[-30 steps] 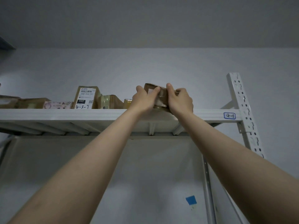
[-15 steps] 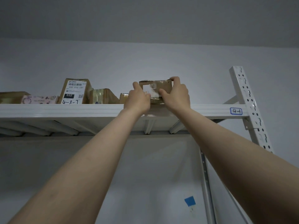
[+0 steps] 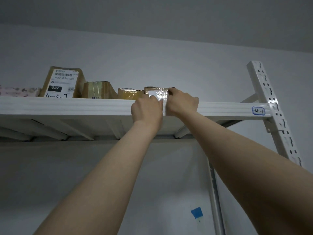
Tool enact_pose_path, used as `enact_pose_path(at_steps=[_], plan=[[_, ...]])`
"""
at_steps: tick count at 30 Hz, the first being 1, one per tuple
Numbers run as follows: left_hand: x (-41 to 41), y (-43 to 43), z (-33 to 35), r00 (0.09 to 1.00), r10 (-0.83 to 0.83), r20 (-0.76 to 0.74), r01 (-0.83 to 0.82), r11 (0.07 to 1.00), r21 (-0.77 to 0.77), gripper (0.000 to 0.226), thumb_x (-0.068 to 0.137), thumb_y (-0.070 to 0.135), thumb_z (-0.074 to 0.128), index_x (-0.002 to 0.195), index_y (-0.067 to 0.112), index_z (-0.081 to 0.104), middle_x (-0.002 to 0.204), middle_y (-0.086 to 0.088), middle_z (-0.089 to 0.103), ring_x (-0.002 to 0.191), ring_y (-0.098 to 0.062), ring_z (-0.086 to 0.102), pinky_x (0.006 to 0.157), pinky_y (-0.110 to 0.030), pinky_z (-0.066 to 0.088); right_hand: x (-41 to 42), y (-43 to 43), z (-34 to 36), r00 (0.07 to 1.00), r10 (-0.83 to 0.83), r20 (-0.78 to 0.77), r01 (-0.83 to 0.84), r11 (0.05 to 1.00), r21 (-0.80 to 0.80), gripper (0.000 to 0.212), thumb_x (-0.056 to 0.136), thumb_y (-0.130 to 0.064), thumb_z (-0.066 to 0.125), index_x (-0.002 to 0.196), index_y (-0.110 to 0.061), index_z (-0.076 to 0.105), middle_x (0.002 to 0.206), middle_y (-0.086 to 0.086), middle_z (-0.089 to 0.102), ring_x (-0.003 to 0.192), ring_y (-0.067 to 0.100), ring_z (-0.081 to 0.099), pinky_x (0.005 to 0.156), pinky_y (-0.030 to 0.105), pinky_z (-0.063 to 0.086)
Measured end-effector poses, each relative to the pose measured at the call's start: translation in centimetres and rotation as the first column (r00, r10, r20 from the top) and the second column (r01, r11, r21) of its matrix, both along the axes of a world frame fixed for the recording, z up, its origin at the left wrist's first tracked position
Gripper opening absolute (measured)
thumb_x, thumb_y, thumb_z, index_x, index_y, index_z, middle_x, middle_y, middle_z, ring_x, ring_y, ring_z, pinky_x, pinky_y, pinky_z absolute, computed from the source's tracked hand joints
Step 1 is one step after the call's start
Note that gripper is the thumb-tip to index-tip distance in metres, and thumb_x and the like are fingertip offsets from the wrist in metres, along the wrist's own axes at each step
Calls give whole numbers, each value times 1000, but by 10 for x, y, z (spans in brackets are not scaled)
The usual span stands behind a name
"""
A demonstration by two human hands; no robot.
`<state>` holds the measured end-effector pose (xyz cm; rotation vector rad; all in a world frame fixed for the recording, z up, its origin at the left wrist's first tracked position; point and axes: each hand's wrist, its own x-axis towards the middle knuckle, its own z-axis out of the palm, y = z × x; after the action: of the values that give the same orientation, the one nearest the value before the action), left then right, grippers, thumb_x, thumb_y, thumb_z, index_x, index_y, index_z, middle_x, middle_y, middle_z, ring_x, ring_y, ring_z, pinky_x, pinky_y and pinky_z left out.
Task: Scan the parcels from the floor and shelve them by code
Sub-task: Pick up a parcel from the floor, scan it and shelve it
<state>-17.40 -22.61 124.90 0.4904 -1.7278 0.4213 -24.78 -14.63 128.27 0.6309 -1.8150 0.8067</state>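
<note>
Up on the white metal shelf [image 3: 67,106], the small boxy cardboard parcel [image 3: 156,92], glossy with clear tape over a white label, sits at the front edge, long axis along the shelf, label facing outward. It lies between both grips: the left grip [image 3: 146,109] curls against its lower left corner, and the right grip [image 3: 182,103] clasps its right end.

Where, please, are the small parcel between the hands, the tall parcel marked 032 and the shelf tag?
small parcel [image 3: 156,93]: head view, its taped front face.
tall parcel [image 3: 63,81]: head view, its white label.
shelf tag [image 3: 258,110]: head view, its handwritten middle.
</note>
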Motion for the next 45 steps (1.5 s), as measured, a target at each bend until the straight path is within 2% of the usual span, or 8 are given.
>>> enact_pose_path(at_steps=[7,15,19,25,29,34,41,45], plan=[[1,-4,-2,994,-101,-36,103,994,46,55,109,43,22,132,10,59,145,-14,45,121,-32,56,78,-35,34,3,-4,-4,988,-157,-12,157,985,71,33,93,-37,41,111,-24,65,115,3,65,116,31,55,96,42,32],[-5,7,-30,959,-258,-115,267,961,74,51,107,37,34,148,9,41,160,-11,29,134,-36,36,98,-45,41,0,17,-43,962,69,-265,-96,991,-91,41,98,-29,43,134,-23,59,139,4,57,134,25,40,102,38,32],[-21,36,-85,909,-408,-85,411,911,29,52,104,30,40,150,7,36,163,-17,20,135,-39,33,99,-48,41,-6,49,-100,886,75,-458,-107,993,-45,44,85,-25,52,125,-15,67,131,8,63,124,29,53,94,40,39],[-59,126,-224,791,-606,78,574,781,248,43,102,24,43,142,7,42,150,-13,35,131,-31,40,90,-41,45,-22,143,-255,956,146,-254,-144,989,25,46,86,-27,41,122,-14,67,126,6,65,116,25,56,91,39,41],[-66,215,-352,648,-714,267,588,691,420,36,102,22,45,135,7,44,145,-10,37,127,-27,42,82,-32,40,-20,236,-403,993,98,69,-98,995,-12,41,91,-23,43,122,-17,69,123,4,66,116,23,56,91,41,45],[-51,337,-524,357,-833,422,540,553,635,30,101,18,47,129,6,49,134,-11,44,121,-28,47,86,-37,44,25,367,-578,909,-85,408,71,996,50,33,96,-19,50,121,-15,71,119,4,69,110,25,60,87,41,47],[18,494,-716,-78,-863,499,354,444,823,27,102,22,46,124,10,54,132,-9,48,117,-26,51,92,-41,49,125,526,-771,619,-274,736,274,953,125,39,98,-29,39,117,-21,73,124,2,67,113,25,58,92,44,47],[64,565,-810,-308,-755,579,286,507,813,30,102,25,48,127,12,55,133,-9,49,121,-28,51,95,-44,49,196,591,-873,416,-330,847,434,891,133,46,95,-33,35,105,-16,76,114,8,69,102,33,62,84,45,50]])
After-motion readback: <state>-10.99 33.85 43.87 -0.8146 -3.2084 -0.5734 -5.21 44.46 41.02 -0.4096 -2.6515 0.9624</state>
